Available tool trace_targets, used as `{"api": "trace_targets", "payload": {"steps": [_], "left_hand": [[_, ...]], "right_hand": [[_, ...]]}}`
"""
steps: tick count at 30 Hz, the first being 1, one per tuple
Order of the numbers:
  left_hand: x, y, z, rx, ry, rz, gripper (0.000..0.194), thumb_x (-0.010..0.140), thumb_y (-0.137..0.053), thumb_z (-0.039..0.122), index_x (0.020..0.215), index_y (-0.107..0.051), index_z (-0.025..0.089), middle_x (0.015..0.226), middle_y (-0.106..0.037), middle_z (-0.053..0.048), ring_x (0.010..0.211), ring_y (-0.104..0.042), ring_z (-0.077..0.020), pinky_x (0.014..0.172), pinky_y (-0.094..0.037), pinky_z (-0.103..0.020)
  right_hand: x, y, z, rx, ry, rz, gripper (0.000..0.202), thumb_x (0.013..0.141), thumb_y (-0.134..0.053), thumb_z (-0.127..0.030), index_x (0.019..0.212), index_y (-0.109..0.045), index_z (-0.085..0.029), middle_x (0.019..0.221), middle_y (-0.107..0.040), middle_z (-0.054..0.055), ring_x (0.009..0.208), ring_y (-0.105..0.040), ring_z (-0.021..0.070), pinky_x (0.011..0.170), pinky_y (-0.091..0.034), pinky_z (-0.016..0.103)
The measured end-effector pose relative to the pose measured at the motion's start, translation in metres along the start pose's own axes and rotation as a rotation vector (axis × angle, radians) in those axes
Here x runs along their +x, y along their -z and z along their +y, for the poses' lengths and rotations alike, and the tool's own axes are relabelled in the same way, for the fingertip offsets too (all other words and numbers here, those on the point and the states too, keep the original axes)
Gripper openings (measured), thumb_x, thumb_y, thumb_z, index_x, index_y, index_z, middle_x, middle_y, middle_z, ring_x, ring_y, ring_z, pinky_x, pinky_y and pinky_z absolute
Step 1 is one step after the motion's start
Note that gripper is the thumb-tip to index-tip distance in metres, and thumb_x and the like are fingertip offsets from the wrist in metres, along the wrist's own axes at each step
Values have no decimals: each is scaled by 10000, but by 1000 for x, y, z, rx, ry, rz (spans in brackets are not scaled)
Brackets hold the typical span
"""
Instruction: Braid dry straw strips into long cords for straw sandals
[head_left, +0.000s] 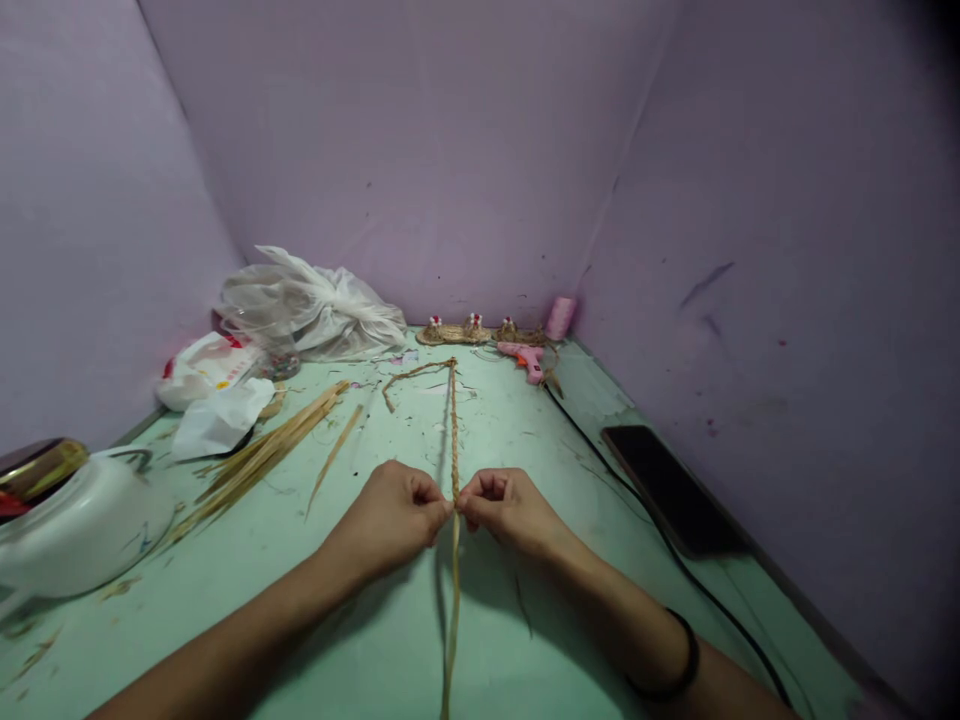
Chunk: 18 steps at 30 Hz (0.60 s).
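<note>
A thin braided straw cord (pixel 454 430) runs from the back of the green table toward me, its far end at a small fixed point from which another braided piece bends off to the left. My left hand (pixel 401 515) pinches the near end of the braid from the left side. From the right, my right hand (pixel 510 508) pinches the same spot, fingertips almost touching the left ones. Below the fingers a loose, flat straw strand (pixel 454 600) hangs down toward the front edge of the view.
Dry straw strips (pixel 270 450) lie on the left, near a white container (pixel 90 520) and plastic bags (pixel 322 310). At the back are a pink glue gun (pixel 525 360) and a pink thread spool (pixel 560 318). A black phone (pixel 671 490) and cable lie right.
</note>
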<state>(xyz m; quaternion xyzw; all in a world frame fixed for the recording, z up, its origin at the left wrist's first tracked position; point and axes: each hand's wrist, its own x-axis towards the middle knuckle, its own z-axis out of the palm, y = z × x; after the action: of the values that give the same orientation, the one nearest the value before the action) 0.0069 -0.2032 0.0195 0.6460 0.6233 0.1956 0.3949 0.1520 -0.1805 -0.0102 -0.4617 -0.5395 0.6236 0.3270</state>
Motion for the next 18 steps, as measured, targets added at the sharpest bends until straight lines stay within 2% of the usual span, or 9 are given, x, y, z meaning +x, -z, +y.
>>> {"api": "trace_targets", "payload": {"steps": [4,7,9,11,14,16,18], "left_hand": [[-21,-17,3,289,-159,127,259,722,-410,273,565,-573,147,514,-542,-29,482,-440,-115,494,-284,-241],[-31,-36,-3,449,-296,174,257,748,-364,212,646,-589,142,572,-574,-71,489,-459,-141,510,-284,-269],[-33,-40,-7,435,-326,192,221,731,-396,194,637,-590,144,557,-566,-74,463,-442,-136,495,-274,-268],[-30,-36,-6,336,-326,175,203,709,-464,231,548,-564,157,491,-525,-46,425,-407,-114,470,-258,-254],[-21,-19,0,102,-242,172,286,690,-525,313,449,-509,159,429,-469,-8,408,-393,-89,434,-255,-225],[-14,-7,5,-109,-87,190,209,683,-538,323,572,-568,148,475,-511,3,386,-408,-79,400,-272,-207],[-6,0,5,-349,96,103,196,680,-544,302,773,-581,132,509,-539,13,322,-399,-71,332,-253,-193]], "right_hand": [[-2,-5,0,128,-42,-6,41,564,-565,-140,538,-533,-135,386,-459,-63,355,-325,28,400,-240,183],[-3,-9,3,193,-49,0,70,563,-587,-163,545,-526,-133,437,-507,-42,378,-360,32,414,-264,185],[-3,-10,6,240,-33,-14,103,567,-602,-187,543,-517,-134,477,-543,-18,419,-419,48,444,-303,193],[-3,-11,7,267,-11,-20,126,567,-618,-203,552,-512,-136,492,-553,-9,445,-449,59,461,-319,197],[-3,-10,6,267,-8,-10,143,577,-631,-220,585,-515,-137,461,-517,-36,386,-379,37,406,-252,187],[-4,-9,5,257,-7,-21,156,593,-632,-240,586,-516,-135,427,-468,-58,344,-294,20,374,-182,189],[-4,-8,3,246,2,-38,174,606,-630,-256,570,-515,-132,407,-434,-66,336,-245,14,368,-143,195]]}}
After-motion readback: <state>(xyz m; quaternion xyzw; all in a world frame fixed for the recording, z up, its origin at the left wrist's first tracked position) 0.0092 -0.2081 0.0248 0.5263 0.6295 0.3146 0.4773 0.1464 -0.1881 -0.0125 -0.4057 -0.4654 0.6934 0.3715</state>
